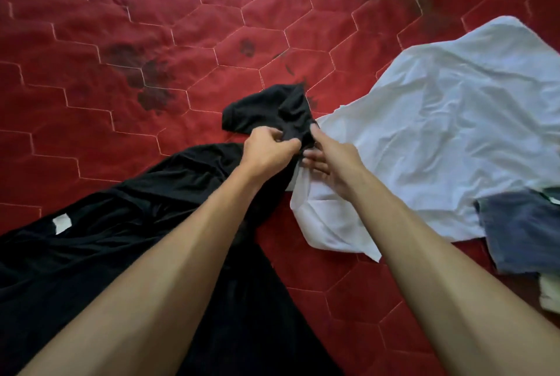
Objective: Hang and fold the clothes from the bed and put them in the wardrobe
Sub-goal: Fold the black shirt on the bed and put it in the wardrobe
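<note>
A black garment lies across the red quilted bed, stretching from the lower left up to the middle; a small white label shows on it at the left. My left hand is shut on a bunched part of the black cloth near its upper end. My right hand touches the same black fold with its fingertips, fingers spread, resting over the edge of a crumpled white garment that lies to the right. Whether the right hand pinches the black cloth is hidden.
A folded blue-grey garment lies at the right edge, partly over the white one, with a pale cloth below it. Dark stains mark the bed cover at upper left and upper right.
</note>
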`<action>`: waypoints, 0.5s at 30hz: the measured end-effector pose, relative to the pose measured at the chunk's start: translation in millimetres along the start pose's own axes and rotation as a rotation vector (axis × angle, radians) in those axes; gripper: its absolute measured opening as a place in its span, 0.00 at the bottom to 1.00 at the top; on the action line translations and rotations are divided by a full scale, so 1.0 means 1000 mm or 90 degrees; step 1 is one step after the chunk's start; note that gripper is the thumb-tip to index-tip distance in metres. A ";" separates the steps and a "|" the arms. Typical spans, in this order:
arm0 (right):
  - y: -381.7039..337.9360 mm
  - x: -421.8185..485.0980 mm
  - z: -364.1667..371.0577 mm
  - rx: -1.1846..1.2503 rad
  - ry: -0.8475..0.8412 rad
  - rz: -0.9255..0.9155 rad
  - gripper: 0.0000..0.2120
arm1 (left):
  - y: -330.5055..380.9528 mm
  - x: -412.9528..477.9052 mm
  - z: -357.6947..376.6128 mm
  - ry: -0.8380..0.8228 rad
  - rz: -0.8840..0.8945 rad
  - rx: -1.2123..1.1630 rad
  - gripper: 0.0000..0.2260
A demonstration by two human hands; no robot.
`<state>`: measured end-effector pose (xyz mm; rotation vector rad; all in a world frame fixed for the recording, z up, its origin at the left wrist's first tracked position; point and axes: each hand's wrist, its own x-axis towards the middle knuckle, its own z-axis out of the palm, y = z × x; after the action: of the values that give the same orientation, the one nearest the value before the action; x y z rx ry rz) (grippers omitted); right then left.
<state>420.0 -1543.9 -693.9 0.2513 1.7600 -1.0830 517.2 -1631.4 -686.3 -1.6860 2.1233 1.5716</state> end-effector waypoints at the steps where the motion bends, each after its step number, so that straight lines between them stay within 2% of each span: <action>1: -0.002 -0.001 -0.001 -0.020 -0.016 0.008 0.23 | 0.009 -0.006 -0.002 -0.028 0.017 -0.065 0.05; 2: -0.004 -0.004 -0.002 -0.022 -0.044 0.018 0.26 | 0.019 -0.011 -0.006 -0.052 0.037 -0.126 0.08; 4: -0.005 -0.010 -0.007 0.060 -0.141 0.023 0.23 | 0.040 -0.015 -0.013 -0.099 0.072 -0.208 0.12; 7: -0.013 -0.019 -0.022 0.340 -0.280 -0.005 0.14 | 0.063 -0.011 -0.021 -0.154 0.089 -0.296 0.05; 8: -0.018 -0.024 -0.027 0.419 -0.307 -0.013 0.14 | 0.068 -0.009 -0.023 -0.171 0.074 -0.319 0.03; 9: -0.022 -0.025 -0.034 0.475 -0.322 -0.020 0.15 | 0.070 -0.008 -0.025 -0.179 0.054 -0.340 0.06; 10: -0.028 -0.027 -0.039 0.510 -0.324 -0.037 0.15 | 0.073 -0.009 -0.029 -0.182 0.037 -0.357 0.07; 13: -0.047 -0.032 -0.050 0.527 -0.266 -0.119 0.03 | 0.078 -0.013 -0.038 -0.149 0.023 -0.371 0.05; 15: -0.064 -0.037 -0.061 0.527 -0.225 -0.176 0.04 | 0.075 -0.013 -0.043 -0.132 0.036 -0.326 0.07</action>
<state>359.6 -1523.2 -622.8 0.2951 0.9764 -1.8990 491.1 -1657.5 -607.2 -1.4807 1.7836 2.3435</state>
